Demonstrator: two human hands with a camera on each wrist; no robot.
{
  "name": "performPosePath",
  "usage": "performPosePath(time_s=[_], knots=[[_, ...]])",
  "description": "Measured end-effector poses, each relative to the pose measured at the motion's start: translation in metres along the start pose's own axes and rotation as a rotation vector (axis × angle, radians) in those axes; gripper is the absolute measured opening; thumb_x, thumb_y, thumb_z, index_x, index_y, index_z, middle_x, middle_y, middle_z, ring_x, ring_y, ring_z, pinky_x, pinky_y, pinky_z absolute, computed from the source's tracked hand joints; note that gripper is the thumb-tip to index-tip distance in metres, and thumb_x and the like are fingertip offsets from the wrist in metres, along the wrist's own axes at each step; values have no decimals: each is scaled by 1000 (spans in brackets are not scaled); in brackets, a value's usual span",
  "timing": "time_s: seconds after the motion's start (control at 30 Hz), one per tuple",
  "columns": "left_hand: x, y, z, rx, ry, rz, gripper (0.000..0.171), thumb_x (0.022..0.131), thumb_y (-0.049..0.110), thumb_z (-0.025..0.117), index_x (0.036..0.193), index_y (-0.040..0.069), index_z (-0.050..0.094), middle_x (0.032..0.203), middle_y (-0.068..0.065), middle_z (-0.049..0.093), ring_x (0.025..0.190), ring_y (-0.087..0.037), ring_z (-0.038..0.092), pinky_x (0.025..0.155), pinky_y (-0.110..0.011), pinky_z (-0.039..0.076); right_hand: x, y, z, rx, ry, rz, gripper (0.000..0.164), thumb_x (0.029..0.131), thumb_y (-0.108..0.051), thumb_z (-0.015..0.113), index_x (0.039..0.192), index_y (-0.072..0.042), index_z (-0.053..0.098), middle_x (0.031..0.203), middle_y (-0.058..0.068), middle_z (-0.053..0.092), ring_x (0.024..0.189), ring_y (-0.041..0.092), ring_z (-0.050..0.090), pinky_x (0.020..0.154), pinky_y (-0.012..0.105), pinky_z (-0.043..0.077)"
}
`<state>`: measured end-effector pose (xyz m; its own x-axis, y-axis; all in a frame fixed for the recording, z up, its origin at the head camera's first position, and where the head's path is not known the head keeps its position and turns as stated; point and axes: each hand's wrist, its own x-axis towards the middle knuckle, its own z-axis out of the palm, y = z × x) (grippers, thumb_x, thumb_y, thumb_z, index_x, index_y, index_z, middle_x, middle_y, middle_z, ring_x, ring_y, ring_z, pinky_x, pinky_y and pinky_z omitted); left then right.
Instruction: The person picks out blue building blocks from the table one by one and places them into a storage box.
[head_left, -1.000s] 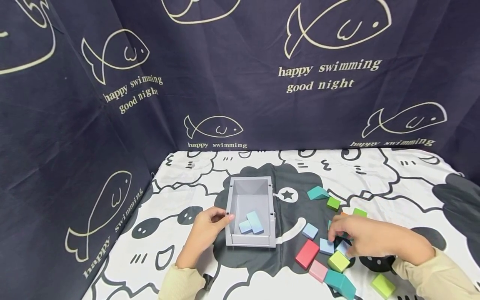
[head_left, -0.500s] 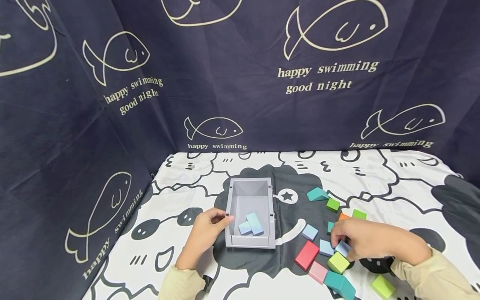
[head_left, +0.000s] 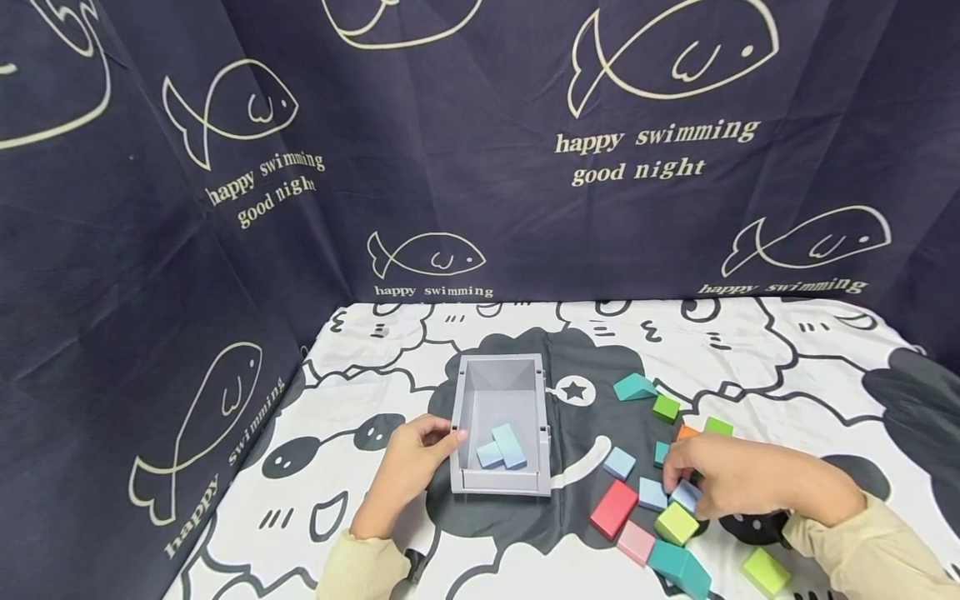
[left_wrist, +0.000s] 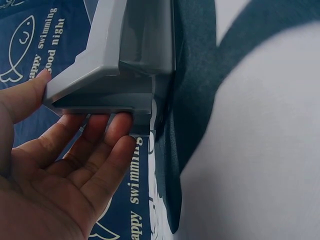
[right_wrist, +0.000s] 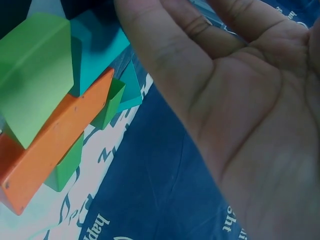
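Observation:
A grey plastic bin (head_left: 500, 377) stands on the cloth, with two light blue blocks (head_left: 510, 446) lying in its near end. My left hand (head_left: 411, 458) grips the bin's left side; in the left wrist view the thumb lies on the rim and the fingers (left_wrist: 120, 125) curl under its lip. Among the loose blocks on the right, my right hand (head_left: 738, 477) has thumb and fingers about a blue block (head_left: 686, 497), which they partly hide. Touching or close beside it are another blue block (head_left: 652, 494) and a yellow-green block (head_left: 677, 523).
Around the right hand lie a red block (head_left: 614, 509), a pink block (head_left: 637, 542), teal blocks (head_left: 680, 569), green blocks (head_left: 666, 407) and an orange block (right_wrist: 60, 135). A patterned cloth covers the table. Dark fish-print curtains (head_left: 525, 167) stand behind and at left.
My right hand's fingers have shifted slightly around the blue block, and the small teal block behind them shows more. The left hand and bin stay in place.

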<state>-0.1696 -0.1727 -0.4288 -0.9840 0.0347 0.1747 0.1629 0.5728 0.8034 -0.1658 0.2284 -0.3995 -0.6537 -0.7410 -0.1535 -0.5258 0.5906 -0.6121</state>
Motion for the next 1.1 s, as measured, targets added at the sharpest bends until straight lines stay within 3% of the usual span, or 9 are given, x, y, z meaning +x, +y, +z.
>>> performPosePath(time_s=[0.33, 0.53, 0.83, 1.0, 1.1], knots=[[0, 0, -1, -6, 8, 6, 20, 82, 27, 74, 91, 9, 72, 84, -4, 70, 75, -10, 60, 73, -41, 52, -1, -1, -4, 32, -16, -9, 38, 61, 9, 65, 91, -14, 65, 90, -3, 59, 71, 7, 51, 58, 25, 49], [2, 0, -1, -6, 14, 12, 19, 82, 27, 74, 90, 9, 73, 83, -3, 70, 74, -10, 60, 71, -40, 52, -3, -3, -10, 99, -39, 40, 35, 66, 8, 66, 96, -11, 65, 95, 2, 60, 69, 8, 52, 55, 25, 50], [3, 2, -1, 1, 16, 12, 19, 81, 25, 75, 90, 8, 73, 81, -4, 69, 73, -10, 59, 70, -39, 52, 1, -1, -21, -20, 34, -94, 33, 67, 3, 71, 96, -10, 66, 97, -2, 63, 83, 8, 56, 68, 32, 56], [3, 1, -2, -9, 13, 10, 19, 81, 25, 75, 90, 8, 73, 82, -4, 69, 73, -10, 59, 71, -39, 52, 4, -6, -30, -35, 81, -139, 32, 66, 5, 73, 94, -9, 66, 91, -2, 62, 75, 8, 57, 63, 30, 55], [3, 1, -1, -12, 11, 6, 19, 81, 25, 75, 90, 8, 73, 81, -4, 69, 73, -11, 59, 70, -39, 52, 7, -11, -35, -99, 113, -138, 32, 66, 3, 74, 94, -12, 66, 90, -6, 62, 74, 7, 56, 63, 31, 54]])
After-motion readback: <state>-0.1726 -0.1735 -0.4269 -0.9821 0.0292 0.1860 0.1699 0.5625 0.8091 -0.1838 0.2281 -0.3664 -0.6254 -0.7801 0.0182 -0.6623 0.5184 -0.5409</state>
